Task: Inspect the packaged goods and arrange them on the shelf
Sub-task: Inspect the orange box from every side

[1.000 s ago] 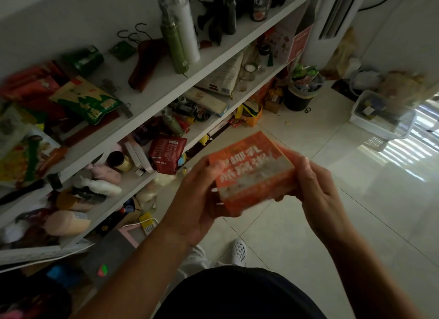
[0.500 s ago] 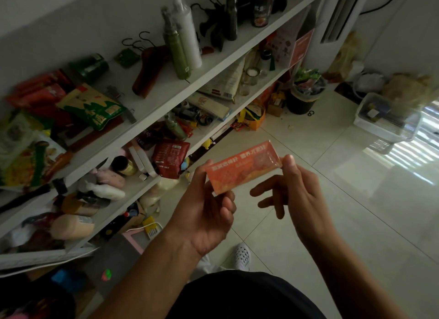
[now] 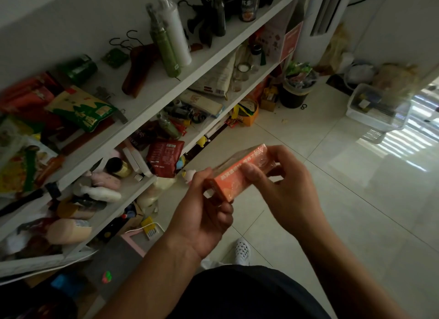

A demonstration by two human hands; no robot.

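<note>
Both hands hold an orange box (image 3: 240, 173) over the tiled floor (image 3: 356, 188). The left hand (image 3: 204, 211) grips its near end; the right hand (image 3: 282, 188) grips the far end, thumb across the printed side. White shelf (image 3: 166, 100) at left carries a green packet (image 3: 80, 109), a white pump bottle (image 3: 175, 28) and a dark red pouch (image 3: 164, 157).

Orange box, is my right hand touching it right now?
Touching. In the head view the right hand pinches the orange box: thumb on its printed side, fingers curled round its far end.
</note>
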